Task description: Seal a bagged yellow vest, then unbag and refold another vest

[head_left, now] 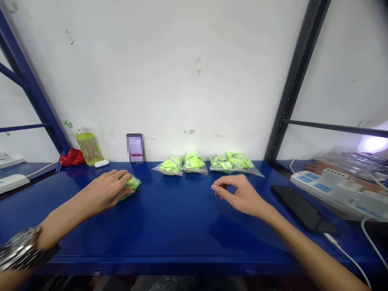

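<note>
At nine o'clock on the blue tabletop (pixel 169 226), the left hand (pixel 106 188) is closing over a neon-green packet (pixel 132 184), pinning it flat. At three o'clock, the right hand (pixel 241 194) is hovering half-curled, gripping nothing. Four bagged packets (pixel 209 163) are lining the wall at twelve o'clock.

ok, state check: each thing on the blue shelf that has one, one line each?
left hand: palm down, closed over a green packet
green packet: on the shelf, mostly covered
right hand: above the shelf, fingers curled, holding nothing
four bagged green packets: in clear bags, in a row by the wall
bottle: upright, capped
black phone: flat, screen dark, cable plugged in
power strip: plugs inserted
</note>
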A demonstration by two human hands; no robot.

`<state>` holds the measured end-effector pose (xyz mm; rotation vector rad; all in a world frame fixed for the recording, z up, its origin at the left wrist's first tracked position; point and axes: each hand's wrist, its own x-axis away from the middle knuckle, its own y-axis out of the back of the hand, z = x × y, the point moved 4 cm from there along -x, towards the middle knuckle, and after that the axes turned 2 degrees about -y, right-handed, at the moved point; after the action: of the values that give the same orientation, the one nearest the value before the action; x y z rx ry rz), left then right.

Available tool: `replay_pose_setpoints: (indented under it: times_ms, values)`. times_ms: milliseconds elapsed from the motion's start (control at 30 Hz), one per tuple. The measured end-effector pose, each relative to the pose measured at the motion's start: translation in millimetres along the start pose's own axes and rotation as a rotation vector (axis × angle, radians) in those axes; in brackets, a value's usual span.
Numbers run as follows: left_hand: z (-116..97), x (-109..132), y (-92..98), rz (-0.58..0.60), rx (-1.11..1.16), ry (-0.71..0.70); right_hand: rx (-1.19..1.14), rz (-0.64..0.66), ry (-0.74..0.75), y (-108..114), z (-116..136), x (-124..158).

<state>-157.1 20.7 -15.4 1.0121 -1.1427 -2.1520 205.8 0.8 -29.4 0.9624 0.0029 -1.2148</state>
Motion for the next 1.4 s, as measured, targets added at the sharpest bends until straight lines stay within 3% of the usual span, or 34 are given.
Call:
replay_pose_setpoints:
  times_ms: [67, 200, 367, 567, 667, 800, 900, 1000, 1100, 1200, 1333, 1400]
  values:
    - [13, -7, -24.5, 0.001, -0.105, -0.079, 0.009, 0.039, 0.009, -8, 0, -2]
    - [18, -32, -59.6, -0.081, 0.007, -0.154, 0.117, 0.196, 0.109, -36, 2, -2]
    - [20, -71, -87.0, -0.094, 0.183, -0.087, 0.206, 0.31, 0.174, -60, -3, 3]
    - [17, -99, -106.8, -0.124, 0.238, -0.026, 0.235, 0.308, 0.172, -61, -10, 7]
    - [10, -100, -98.9, -0.13, 0.231, -0.024, 0.259, 0.313, 0.168, -60, -9, 8]
    - [-11, -98, -72.7, -0.178, 0.158, -0.129, 0.269, 0.328, 0.164, -63, -8, 8]
    - [-36, -99, -62.5, -0.102, 0.063, -0.265, 0.262, 0.322, 0.175, -63, -8, 7]
    - [-53, -104, -61.8, -0.031, -0.065, -0.286, 0.226, 0.325, 0.183, -59, -6, 0]
    - [-56, -113, -60.2, -0.031, -0.029, -0.192, 0.212, 0.28, 0.202, -52, -2, -17]
    - [-45, -127, -50.5, -0.079, 0.08, -0.008, 0.17, 0.174, 0.208, -49, 1, -38]
    - [-29, -137, -16.3, -0.361, 0.224, 0.335, 0.026, 0.065, 0.142, -58, -3, -52]
    - [-36, -135, -1.4, -0.436, 0.378, 0.371, -0.04, 0.045, 0.107, -63, -5, -52]
